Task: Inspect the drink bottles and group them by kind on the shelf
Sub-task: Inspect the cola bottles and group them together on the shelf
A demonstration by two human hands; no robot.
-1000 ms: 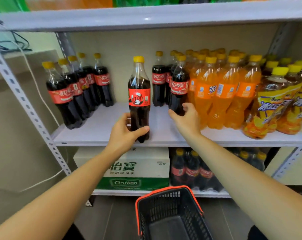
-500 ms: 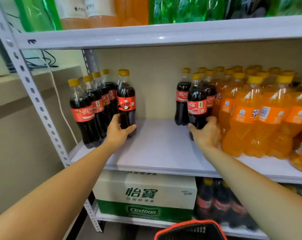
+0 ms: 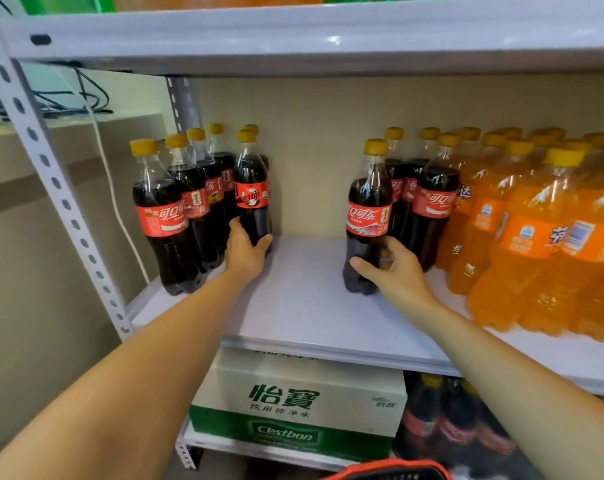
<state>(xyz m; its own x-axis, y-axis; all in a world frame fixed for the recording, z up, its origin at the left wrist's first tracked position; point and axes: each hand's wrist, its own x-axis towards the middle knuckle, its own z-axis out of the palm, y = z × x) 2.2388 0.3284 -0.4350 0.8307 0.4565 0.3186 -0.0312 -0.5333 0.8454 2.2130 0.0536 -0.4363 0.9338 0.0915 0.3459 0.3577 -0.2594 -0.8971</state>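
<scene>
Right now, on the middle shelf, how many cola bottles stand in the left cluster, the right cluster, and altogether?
Left cola bottles: 6, one in the left hand
Right cola bottles: 4, one in the right hand
Total: 10

Cola row (image 3: 176,209) at the shelf's (image 3: 311,306) left end, second cola cluster (image 3: 397,202) mid-shelf, orange soda bottles (image 3: 535,237) right of it, water carton (image 3: 293,407) on the shelf below

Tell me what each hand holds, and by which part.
The left hand grips the left-side cola bottle by its lower body, below the label. The right hand grips the right-side cola bottle, also below its label.
</scene>
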